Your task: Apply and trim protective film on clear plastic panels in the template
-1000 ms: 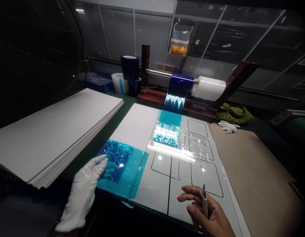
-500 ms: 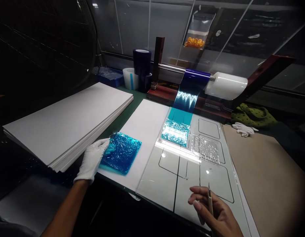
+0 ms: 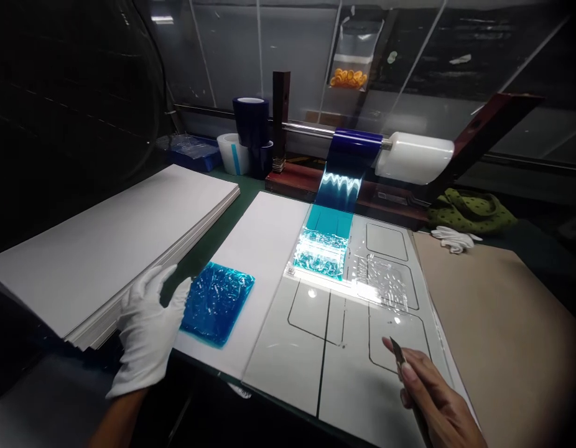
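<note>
Thumb and fingers of the white-gloved left hand [image 3: 150, 320] spread apart, beside a square of crinkled, glossy blue plastic film [image 3: 219, 305] on a smooth white sheet [image 3: 264, 230]; contact at its edge, and number of layers, impossible to tell. Bare right hand [image 3: 440, 398] clamped on a slim, pointed metal knife [image 3: 399, 356] (lower end mostly hidden by the fingers), above a glossy, pale, black-lined board [image 3: 283, 373]. Farther back, glare across a translucent teal film strip [image 3: 332, 218]. At left, thick pile of white sheets [image 3: 129, 224], cut off by the picture's edge.
</note>
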`<state>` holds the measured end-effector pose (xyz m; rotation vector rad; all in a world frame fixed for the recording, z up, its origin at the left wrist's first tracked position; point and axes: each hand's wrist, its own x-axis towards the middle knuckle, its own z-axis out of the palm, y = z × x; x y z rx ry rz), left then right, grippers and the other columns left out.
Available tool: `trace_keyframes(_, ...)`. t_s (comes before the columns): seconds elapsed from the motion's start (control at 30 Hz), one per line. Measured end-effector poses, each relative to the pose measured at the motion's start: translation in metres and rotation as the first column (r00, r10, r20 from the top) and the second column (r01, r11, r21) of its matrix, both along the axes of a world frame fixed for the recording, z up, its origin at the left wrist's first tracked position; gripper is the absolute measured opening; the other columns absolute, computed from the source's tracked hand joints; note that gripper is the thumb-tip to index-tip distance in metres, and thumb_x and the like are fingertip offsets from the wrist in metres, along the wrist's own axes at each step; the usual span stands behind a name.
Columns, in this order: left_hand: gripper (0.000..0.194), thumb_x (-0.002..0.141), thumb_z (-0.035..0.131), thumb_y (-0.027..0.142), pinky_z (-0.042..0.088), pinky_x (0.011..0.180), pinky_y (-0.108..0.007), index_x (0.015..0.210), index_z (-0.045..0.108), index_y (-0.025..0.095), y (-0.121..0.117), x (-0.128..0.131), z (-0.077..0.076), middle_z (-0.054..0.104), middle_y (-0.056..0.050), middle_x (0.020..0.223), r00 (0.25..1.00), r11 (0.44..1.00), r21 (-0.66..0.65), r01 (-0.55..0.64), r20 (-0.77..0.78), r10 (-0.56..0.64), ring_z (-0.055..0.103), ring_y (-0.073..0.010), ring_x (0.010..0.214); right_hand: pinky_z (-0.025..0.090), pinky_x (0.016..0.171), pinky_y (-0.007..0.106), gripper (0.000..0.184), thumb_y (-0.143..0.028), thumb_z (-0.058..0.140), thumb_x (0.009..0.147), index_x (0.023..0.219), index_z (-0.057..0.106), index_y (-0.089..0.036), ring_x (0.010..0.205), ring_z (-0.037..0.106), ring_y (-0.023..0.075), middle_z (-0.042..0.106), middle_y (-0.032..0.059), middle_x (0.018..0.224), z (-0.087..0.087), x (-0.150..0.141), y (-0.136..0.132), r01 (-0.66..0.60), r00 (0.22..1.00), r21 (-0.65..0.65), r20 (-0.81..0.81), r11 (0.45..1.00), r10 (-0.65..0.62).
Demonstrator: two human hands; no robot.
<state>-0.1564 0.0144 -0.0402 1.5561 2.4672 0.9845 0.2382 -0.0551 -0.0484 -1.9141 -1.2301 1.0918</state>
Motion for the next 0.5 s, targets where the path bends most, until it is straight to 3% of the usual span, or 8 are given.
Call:
trace_keyframes(0.1,0.05,0.089,0.047,0.052,0.033,0.112,-0.049,0.125,0.056,0.018,0.011,0.038,0.001,0.051,-0.012,0.136,0.98,0.978,0.08,0.191,-0.071,-0.186,0.043,-0.0308,0.13,0.051,0.062,0.027,0.045,-0.058,0.052,0.084,0.109,0.068,-0.025,0.078,0.061,0.0202,0.064,0.0061,0.101,-0.007,0.027,0.011,0.01,0.985,0.102,0.17,0.995,-0.027)
trace_keyframes(0.17,0.048,0.089,0.049,0.049,0.032,0.114,-0.047,0.128,0.053,0.022,0.027,0.076,-0.008,0.049,-0.009,0.139,0.912,0.903,0.131,0.409,-0.103,-0.398,0.041,-0.0279,0.133,0.051,0.067,0.029,0.039,-0.054,0.051,0.085,0.099,0.068,-0.022,0.089,0.062,0.0232,0.067,0.0074,0.099,-0.01,0.043,0.02,0.034,0.954,0.156,0.289,0.987,-0.078)
trace_keyframes(0.3,0.056,0.09,0.048,0.049,0.032,0.115,-0.049,0.142,0.036,0.029,0.063,0.172,-0.027,0.04,-0.006,0.149,0.616,0.616,0.045,0.786,-0.142,-0.775,0.028,-0.026,0.142,0.047,0.069,0.032,0.025,-0.037,0.046,0.087,0.086,0.064,-0.02,0.081,0.064,0.0232,0.068,0.0064,0.088,-0.013,0.071,0.041,0.04,0.836,0.162,0.535,0.986,-0.122)
trace_keyframes(0.4,0.069,0.087,0.048,0.057,0.032,0.113,-0.054,0.145,0.03,0.024,0.086,0.236,-0.036,0.037,-0.013,0.15,0.414,0.426,-0.047,0.903,-0.159,-0.896,0.024,-0.0316,0.143,0.043,0.068,0.033,0.018,-0.027,0.047,0.087,0.083,0.063,-0.02,0.08,0.064,0.0245,0.068,0.0064,0.086,-0.019,0.082,0.053,0.061,0.795,0.159,0.589,0.985,-0.144)
trace_keyframes(0.5,0.079,0.076,0.057,0.066,0.036,0.109,-0.054,0.138,0.041,0.019,0.101,0.276,-0.041,0.044,-0.017,0.143,0.258,0.273,-0.08,0.959,-0.165,-0.952,0.036,-0.0356,0.136,0.039,0.065,0.032,0.018,-0.022,0.047,0.087,0.081,0.063,-0.02,0.077,0.064,0.0244,0.067,0.0065,0.085,-0.027,0.084,0.058,0.06,0.786,0.156,0.601,0.986,-0.143)
